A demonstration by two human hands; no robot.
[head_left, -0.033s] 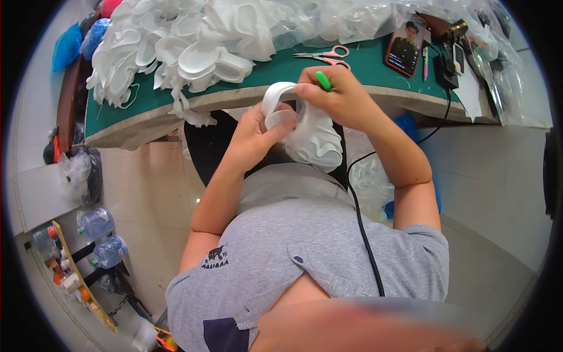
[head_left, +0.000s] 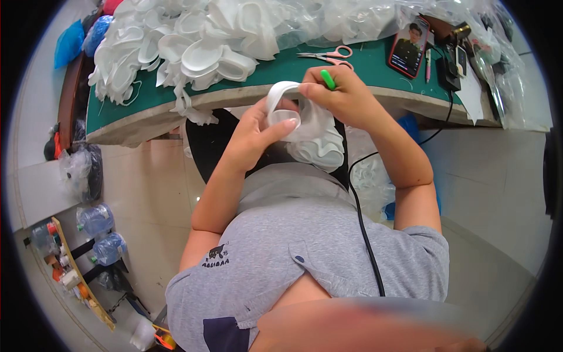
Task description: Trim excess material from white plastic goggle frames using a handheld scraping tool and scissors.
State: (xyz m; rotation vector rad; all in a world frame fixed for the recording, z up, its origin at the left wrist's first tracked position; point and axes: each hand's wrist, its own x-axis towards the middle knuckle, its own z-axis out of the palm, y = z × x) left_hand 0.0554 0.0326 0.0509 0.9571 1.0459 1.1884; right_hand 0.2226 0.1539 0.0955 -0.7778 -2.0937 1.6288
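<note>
— What are the hands doing?

— Both are on a white moulded mask piece held just in front of the green table edge. The left hand grips it from below, thumb pressed across its oval rim. The right hand is clenched on its top edge and also pinches a small green tool between the fingers.

— Anything under it?

— A stack of similar white pieces hangs below, touching the held one, over the lap.

— And on the table?

— A big heap of white mask shells on the far left part; pink-handled scissors just beyond the right hand; a phone right of those.

— Any change from the earlier frame?

— None that I can make out: the same grips, and the piece in the same place by the table edge.
</note>
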